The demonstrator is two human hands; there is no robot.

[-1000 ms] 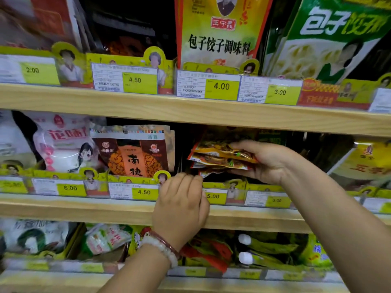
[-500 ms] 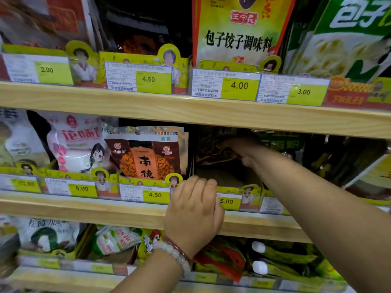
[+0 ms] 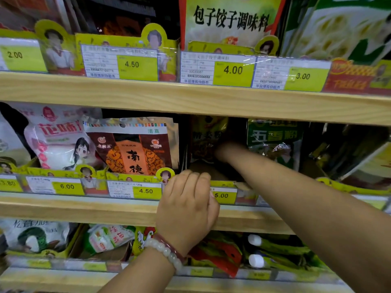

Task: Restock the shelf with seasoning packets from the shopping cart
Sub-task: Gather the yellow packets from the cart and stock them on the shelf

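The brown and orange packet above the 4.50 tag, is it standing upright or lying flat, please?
Upright: the brown and orange packet stands on its bottom edge behind the tag strip, its face showing.

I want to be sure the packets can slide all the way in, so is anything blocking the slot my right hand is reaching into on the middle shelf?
Nothing visible blocks it. The right hand is deep in the gap between the brown packet and the green packet. The left hand rests on the shelf edge below the opening. The slot's back is too dark to judge.

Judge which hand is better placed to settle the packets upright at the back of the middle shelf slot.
Right. The right hand is already deep in the slot, against the dark seasoning packets, though its grip is hidden in shadow. The left hand rests curled on the shelf's front rail over the price tags.
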